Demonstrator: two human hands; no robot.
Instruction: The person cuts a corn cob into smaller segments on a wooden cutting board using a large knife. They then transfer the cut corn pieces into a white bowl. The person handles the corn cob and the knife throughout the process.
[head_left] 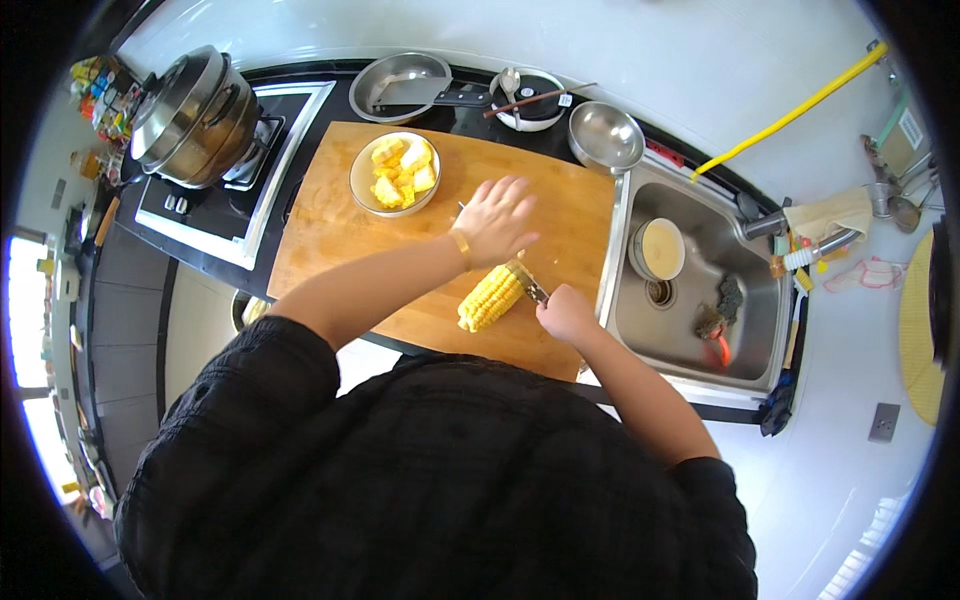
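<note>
My right hand (568,315) is closed round the handle of a kitchen knife (533,288). Its blade meets the far end of a yellow corn cob (490,298), which lies on the wooden cutting board (340,240). My left hand (497,218) is over the blade with its fingers spread, hiding much of it; whether the palm touches the blade I cannot tell. Farther back on the board, a bowl (360,186) holds several yellow corn chunks (402,172).
A steel sink (690,225) on the right holds a stacked bowl (660,250) and scrubbers. Behind the board are a steel basin (392,70) with a cleaver (420,93) across it, and another metal bowl (606,137). A large pot (190,120) stands on the stove at left.
</note>
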